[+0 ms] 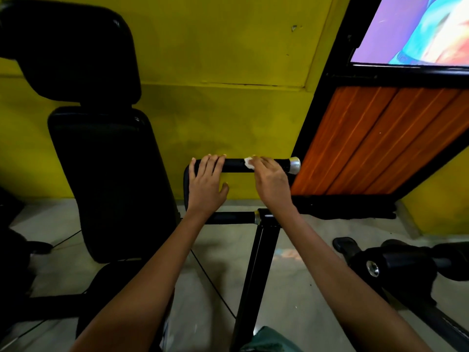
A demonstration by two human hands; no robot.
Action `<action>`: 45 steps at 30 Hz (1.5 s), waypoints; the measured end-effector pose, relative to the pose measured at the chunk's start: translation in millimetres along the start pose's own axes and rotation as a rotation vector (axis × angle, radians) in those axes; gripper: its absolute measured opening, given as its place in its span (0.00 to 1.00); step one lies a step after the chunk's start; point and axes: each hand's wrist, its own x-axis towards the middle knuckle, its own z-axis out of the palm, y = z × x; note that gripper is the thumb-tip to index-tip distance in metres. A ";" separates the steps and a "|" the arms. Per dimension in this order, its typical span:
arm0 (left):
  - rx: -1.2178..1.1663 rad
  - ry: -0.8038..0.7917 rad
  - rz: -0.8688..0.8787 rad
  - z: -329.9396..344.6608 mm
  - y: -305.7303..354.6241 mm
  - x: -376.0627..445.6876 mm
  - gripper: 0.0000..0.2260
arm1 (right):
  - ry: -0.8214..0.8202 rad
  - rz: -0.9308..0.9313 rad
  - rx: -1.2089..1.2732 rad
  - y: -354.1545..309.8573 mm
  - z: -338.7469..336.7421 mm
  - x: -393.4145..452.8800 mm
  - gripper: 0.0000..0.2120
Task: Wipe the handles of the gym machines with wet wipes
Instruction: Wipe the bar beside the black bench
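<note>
**Both hands on the black handle, wipe under the right**

Nearest the camera, at the bottom edge of the frame, a scrap of green cloth (266,339) shows between two bare forearms reaching up the middle of the picture. Just beyond, a black metal upright post (256,275) rises from the pale polished floor (299,295), with a thin black cable (210,280) trailing across it. At lower right, a black padded roller with a steel-ringed end (390,265) lies low over the floor.

Centre frame now: the left hand (206,181) lies over the black horizontal foam-grip handle (233,165), fingers curled over the top of the bar, thumb out below it. The right hand (270,177) presses a small crumpled white wet wipe (248,163) against the same handle, fingers draped over the bar and bunching the wipe; the wipe peeks out at the fingertips. The handle's silver end cap (294,165) juts out just right of that hand.

To the left stands a tall black padded backrest (106,179) with a black headrest cushion (73,47) above it. Behind everything, a yellow wall (215,59); at right, orange wooden slats (380,141), and in the upper right corner a colourful screen (418,29).
</note>
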 end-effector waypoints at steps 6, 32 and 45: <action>-0.003 -0.002 -0.013 0.5 0.3 0.3 0.30 | 0.038 0.085 -0.099 9.3 -6.6 3.0 0.12; -0.027 -0.021 -0.011 -2.9 0.4 -0.8 0.28 | -0.034 -0.265 -0.187 88.7 -53.5 -19.5 0.10; -0.136 -0.134 -0.417 -15.6 -10.0 -15.0 0.36 | -0.164 0.232 -0.114 28.0 -20.7 15.4 0.10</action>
